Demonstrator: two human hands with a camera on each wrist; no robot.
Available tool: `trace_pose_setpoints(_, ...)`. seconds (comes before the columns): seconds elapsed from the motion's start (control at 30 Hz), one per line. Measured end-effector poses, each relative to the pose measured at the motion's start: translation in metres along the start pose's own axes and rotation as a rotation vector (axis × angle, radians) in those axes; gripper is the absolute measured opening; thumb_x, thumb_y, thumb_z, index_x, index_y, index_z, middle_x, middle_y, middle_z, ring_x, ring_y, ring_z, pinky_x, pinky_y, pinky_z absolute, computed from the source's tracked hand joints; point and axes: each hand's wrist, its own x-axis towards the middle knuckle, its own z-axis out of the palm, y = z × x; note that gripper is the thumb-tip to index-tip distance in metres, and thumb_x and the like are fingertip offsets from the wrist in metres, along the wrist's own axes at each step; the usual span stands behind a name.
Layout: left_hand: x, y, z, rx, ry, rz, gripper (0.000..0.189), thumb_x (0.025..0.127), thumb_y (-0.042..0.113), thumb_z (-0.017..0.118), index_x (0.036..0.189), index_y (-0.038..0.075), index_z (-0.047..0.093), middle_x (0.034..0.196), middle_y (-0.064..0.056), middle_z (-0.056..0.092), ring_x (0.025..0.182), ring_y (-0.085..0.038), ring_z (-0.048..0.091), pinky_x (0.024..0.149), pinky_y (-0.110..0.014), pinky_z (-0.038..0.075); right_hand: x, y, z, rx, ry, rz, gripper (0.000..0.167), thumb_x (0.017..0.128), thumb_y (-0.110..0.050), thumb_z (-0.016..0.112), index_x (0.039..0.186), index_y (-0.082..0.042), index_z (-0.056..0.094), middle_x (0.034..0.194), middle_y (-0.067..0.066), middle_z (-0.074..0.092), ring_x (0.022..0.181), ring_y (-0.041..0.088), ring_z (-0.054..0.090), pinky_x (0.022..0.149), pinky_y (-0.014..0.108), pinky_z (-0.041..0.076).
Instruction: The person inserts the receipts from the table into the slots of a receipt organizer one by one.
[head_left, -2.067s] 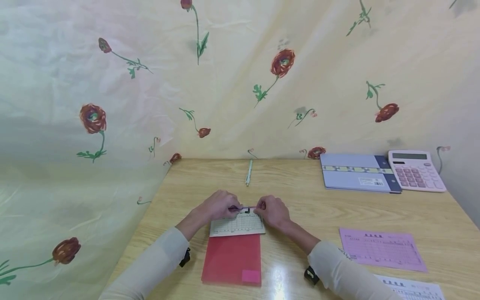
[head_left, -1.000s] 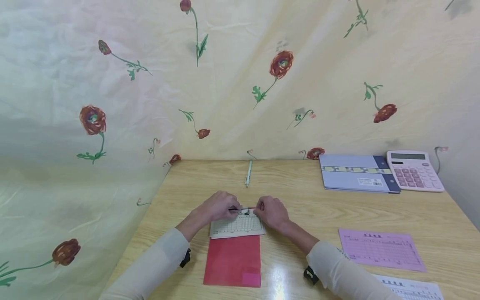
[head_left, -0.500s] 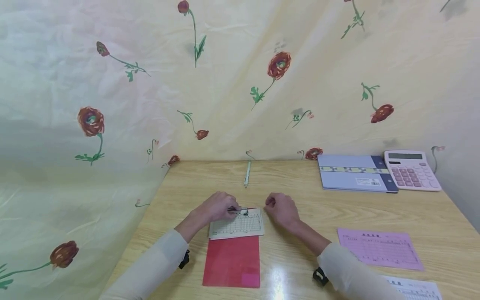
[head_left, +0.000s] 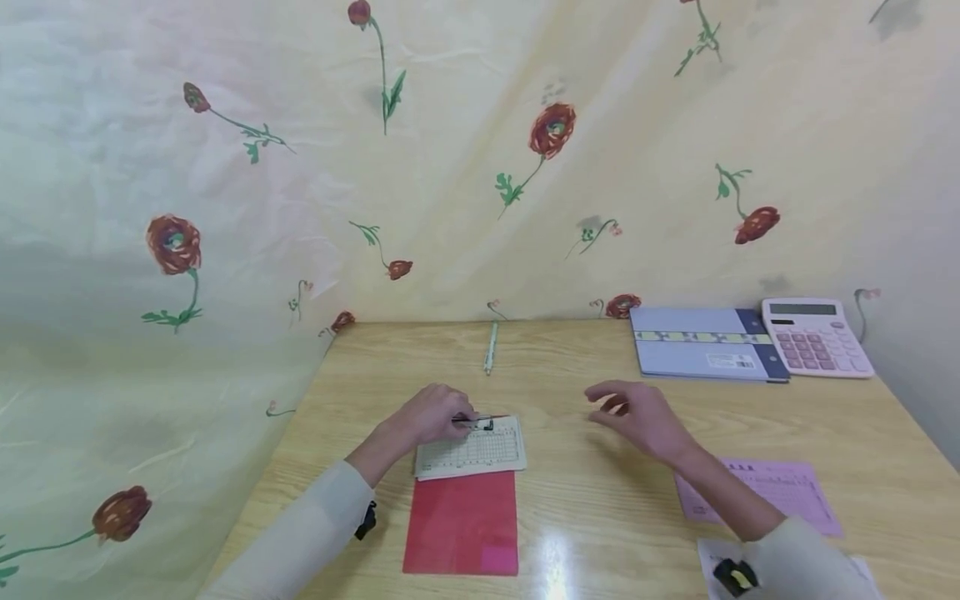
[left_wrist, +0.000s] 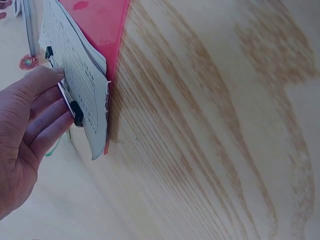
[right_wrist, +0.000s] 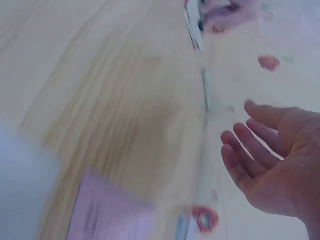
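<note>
Near the table's middle, a small stack of printed white slips (head_left: pixel 491 450) lies over the upper part of a red folder (head_left: pixel 461 525). A thin metal paper fastener with black sliders (left_wrist: pixel 77 113) runs along the stack's top edge. Thumb and fingers of my left hand (head_left: pixel 431 412) pinch this fastener, the thumb on top near the paper in the left wrist view. To the right, my right hand (head_left: pixel 637 417) hovers above the wood holding nothing, its fingers loosely bent and apart. Part of the stack is hidden behind the left hand.
Under the right forearm lie a purple printed slip (head_left: pixel 802 496) and, nearer, a white printed slip (head_left: pixel 716 558), partly covered by the sleeve. A pen (head_left: pixel 491 348) lies toward the back. Blue folder (head_left: pixel 675 354) and pink calculator (head_left: pixel 813 337) sit at the back right, before a flowered cloth.
My right hand has let go of the fastener's right end and moved off to the right, its fingers spreading. The left hand has stayed on the fastener.
</note>
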Motion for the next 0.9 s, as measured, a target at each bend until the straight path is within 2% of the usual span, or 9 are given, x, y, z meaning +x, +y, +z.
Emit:
trace_pose_setpoints(0.17,0.000,0.000,0.000,0.001,-0.013,-0.013,0.019,0.089,0.014,0.085,0.109,0.011,0.085,0.097,0.002,0.079,0.067,0.001,0.053,0.065,-0.017,0.047,-0.028,0.018,-0.040,-0.081,-0.046,-0.001,0.043,0.095,-0.014,0.080,0.134,0.001,0.069,0.132,0.019,0.071,0.110,0.037,0.071,0.092,0.053,0.058)
trace_pose_setpoints(0.37,0.000,0.002,-0.002,0.005,-0.018,-0.017,0.018,0.090,0.015,0.085,0.108,0.012,0.086,0.097,0.002,0.079,0.071,0.000,0.056,0.069,-0.019,0.050,-0.067,0.049,-0.080,-0.171,-0.110,-0.019,0.044,0.094,-0.019,0.082,0.133,-0.003,0.071,0.126,0.011,0.075,0.109,0.029,0.071,0.090,0.043,0.058)
trace_pose_setpoints(0.43,-0.001,0.003,-0.003,0.003,-0.012,-0.014,0.018,0.090,0.014,0.085,0.107,0.012,0.086,0.098,0.002,0.079,0.072,-0.001,0.058,0.070,-0.020,0.051,-0.080,0.059,-0.091,-0.206,-0.118,0.016,0.044,0.093,-0.021,0.083,0.133,-0.007,0.073,0.126,0.009,0.075,0.110,0.025,0.070,0.089,0.040,0.058)
trace_pose_setpoints(0.5,-0.001,0.004,-0.005,0.007,-0.008,-0.011,0.018,0.090,0.014,0.085,0.107,0.012,0.086,0.098,0.002,0.080,0.073,-0.001,0.059,0.071,-0.021,0.051,-0.092,0.068,-0.100,-0.224,-0.126,0.069,0.043,0.093,-0.024,0.083,0.132,-0.009,0.074,0.127,0.010,0.075,0.112,0.029,0.069,0.087,0.038,0.057)
trace_pose_setpoints(0.57,-0.001,0.004,-0.005,0.012,-0.009,-0.007,0.018,0.089,0.014,0.086,0.107,0.012,0.086,0.098,0.001,0.080,0.073,-0.002,0.060,0.071,-0.021,0.051,-0.102,0.076,-0.108,-0.236,-0.132,0.124,0.043,0.093,-0.027,0.083,0.133,-0.010,0.074,0.130,0.012,0.074,0.113,0.024,0.068,0.084,0.035,0.056)
trace_pose_setpoints(0.67,0.000,0.003,-0.005,0.017,-0.012,-0.010,0.018,0.089,0.015,0.085,0.107,0.012,0.086,0.098,0.002,0.080,0.072,-0.001,0.058,0.070,-0.020,0.050,-0.115,0.086,-0.117,-0.230,-0.137,0.196,0.047,0.094,-0.027,0.083,0.134,-0.006,0.072,0.132,0.022,0.070,0.114,0.037,0.068,0.080,0.032,0.053)
trace_pose_setpoints(0.77,0.000,0.003,-0.004,0.015,-0.015,-0.017,0.019,0.089,0.015,0.085,0.108,0.012,0.086,0.098,0.002,0.079,0.070,-0.001,0.055,0.068,-0.019,0.048,-0.123,0.096,-0.124,-0.237,-0.128,0.245,0.052,0.093,-0.026,0.084,0.136,-0.001,0.069,0.133,0.027,0.068,0.112,0.040,0.067,0.077,0.029,0.052)
trace_pose_setpoints(0.8,0.000,0.003,-0.004,0.015,-0.017,-0.021,0.019,0.089,0.015,0.085,0.109,0.012,0.086,0.098,0.002,0.079,0.070,-0.001,0.054,0.068,-0.019,0.048,-0.126,0.099,-0.126,-0.236,-0.128,0.260,0.054,0.093,-0.026,0.084,0.137,0.000,0.068,0.134,0.028,0.067,0.112,0.035,0.068,0.076,0.028,0.052)
trace_pose_setpoints(0.9,0.000,0.002,-0.003,0.010,-0.020,-0.021,0.019,0.089,0.015,0.085,0.109,0.012,0.086,0.098,0.002,0.079,0.070,-0.001,0.054,0.067,-0.019,0.048,-0.132,0.108,-0.130,-0.249,-0.114,0.263,0.057,0.090,-0.025,0.086,0.137,0.001,0.067,0.134,0.028,0.067,0.108,0.002,0.061,0.076,0.025,0.053)
